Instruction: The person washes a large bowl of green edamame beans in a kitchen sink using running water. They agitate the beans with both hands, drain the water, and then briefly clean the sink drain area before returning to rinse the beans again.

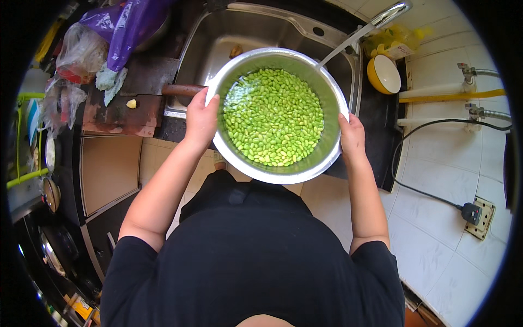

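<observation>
A wide stainless steel basin (279, 177) is held up level between my two hands, in front of the sink's near edge. Inside it lie many shelled green soybeans (272, 117) under clear water. My left hand (202, 118) grips the basin's left rim, thumb over the top. On the opposite side, my right hand (352, 134) clasps the right rim, its thumb on the edge. The fingers beneath the basin are hidden on both sides.
Behind the basin is a steel sink (218, 32) with a faucet (376, 24) reaching over it. A yellow bowl (383, 74) stands right of the sink. Leftward, a cleaver (136, 82) lies near a garlic clove (131, 103) and plastic bags (81, 52). A plugged cord (436, 199) hangs along the right wall.
</observation>
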`<state>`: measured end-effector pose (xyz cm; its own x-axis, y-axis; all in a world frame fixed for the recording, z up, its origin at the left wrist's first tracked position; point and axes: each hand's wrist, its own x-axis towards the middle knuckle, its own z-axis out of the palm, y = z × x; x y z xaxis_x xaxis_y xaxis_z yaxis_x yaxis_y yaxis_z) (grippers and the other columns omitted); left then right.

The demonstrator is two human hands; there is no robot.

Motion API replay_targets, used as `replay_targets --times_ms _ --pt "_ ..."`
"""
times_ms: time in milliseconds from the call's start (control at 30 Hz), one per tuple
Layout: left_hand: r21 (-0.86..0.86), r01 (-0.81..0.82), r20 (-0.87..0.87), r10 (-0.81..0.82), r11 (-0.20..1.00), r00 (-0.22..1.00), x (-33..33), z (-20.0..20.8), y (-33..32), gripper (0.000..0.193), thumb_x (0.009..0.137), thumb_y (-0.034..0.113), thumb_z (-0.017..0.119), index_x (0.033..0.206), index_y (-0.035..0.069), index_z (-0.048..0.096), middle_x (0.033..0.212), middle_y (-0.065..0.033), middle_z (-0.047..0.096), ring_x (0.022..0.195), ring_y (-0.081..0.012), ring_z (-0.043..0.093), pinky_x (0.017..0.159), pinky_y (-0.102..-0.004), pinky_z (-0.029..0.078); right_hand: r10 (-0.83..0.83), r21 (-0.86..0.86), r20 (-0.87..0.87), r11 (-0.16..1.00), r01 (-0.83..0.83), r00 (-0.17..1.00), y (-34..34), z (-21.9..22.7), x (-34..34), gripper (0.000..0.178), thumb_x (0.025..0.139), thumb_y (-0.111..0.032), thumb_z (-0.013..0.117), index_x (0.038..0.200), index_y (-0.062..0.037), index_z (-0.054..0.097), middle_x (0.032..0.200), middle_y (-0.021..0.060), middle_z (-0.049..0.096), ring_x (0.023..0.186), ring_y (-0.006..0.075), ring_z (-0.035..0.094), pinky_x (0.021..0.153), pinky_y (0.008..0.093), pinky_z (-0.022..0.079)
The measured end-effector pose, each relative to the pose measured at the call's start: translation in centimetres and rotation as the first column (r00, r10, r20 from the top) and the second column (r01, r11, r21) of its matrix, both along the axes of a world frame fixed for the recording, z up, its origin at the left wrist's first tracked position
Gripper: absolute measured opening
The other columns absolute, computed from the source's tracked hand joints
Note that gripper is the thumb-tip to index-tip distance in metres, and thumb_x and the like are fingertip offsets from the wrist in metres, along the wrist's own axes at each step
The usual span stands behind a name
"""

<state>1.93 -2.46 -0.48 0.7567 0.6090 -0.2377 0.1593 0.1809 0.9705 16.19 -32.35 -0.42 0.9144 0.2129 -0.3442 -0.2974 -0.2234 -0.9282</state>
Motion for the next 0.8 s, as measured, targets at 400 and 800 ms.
replay_targets --times_ms 400,800 --pt "0.576 -0.018 0.017 0.011 0.817 1.000 13.1 3.4 4.9 0.033 0.076 0.026 0.053 0.096 0.002 0.061 0.090 -0.0177 0.062 0.086 -0.0311 0.059 0.076 -0.0364 0.045 0.241 -0.185 0.053 0.956 -0.227 0.969 1.7 4.1 11.8 0.022 0.084 -0.022 0.053 0.085 -0.0006 0.056 0.064 -0.0004 0.052 0.047 0.0074 0.042 0.042 0.0218 0.031" --pt "0.693 0.332 -0.353 -0.101 0.639 0.930 18.1 0.0 10.8 0.031 0.075 0.027 0.060 0.093 0.002 0.060 0.086 -0.0159 0.063 0.079 -0.0278 0.061 0.071 -0.0363 0.047 0.264 -0.249 -0.179 0.920 -0.303 0.948 5.8 -3.2 13.5 0.020 0.085 -0.024 0.055 0.078 -0.0051 0.051 0.057 0.0004 0.050 0.039 0.0078 0.043 0.035 0.0185 0.030"
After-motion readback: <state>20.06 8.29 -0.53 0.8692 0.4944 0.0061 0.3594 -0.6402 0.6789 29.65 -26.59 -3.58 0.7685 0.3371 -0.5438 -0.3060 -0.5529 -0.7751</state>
